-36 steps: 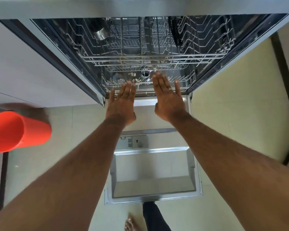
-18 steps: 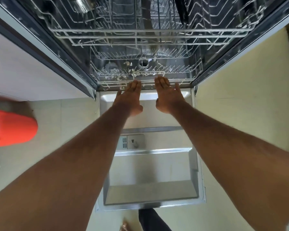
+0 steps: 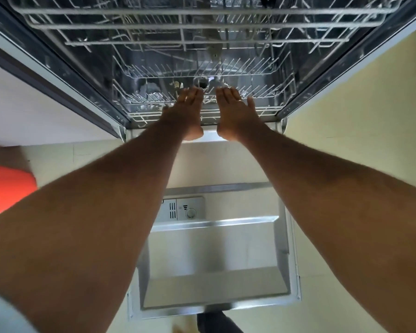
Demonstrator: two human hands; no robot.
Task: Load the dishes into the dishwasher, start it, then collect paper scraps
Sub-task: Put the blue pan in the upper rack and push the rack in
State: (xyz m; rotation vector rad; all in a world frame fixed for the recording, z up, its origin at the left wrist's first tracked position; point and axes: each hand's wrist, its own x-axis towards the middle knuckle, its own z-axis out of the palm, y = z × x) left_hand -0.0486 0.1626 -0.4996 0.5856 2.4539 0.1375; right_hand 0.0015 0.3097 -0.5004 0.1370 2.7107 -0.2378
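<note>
Both hands were flat, fingers straight and together: the left hand (image 3: 186, 111) and right hand (image 3: 234, 114) lay side by side against the front edge of the lower rack (image 3: 154, 92) inside the dishwasher (image 3: 346, 75). The door (image 3: 214, 260) lay open below them.

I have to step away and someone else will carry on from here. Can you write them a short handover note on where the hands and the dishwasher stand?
Left hand: fingers straight, flat at the front of the lower rack, holding nothing.
Right hand: the same, beside the left hand.
Dishwasher door is folded down and open; the upper rack sits above the lower rack, both inside the tub.
Orange cup lies at the left edge, not loaded.
Done: door opened. I cannot tell what dishes are loaded.
Left: load the dishes, shut the door, start the machine, collect paper scraps; none are in view.
</note>
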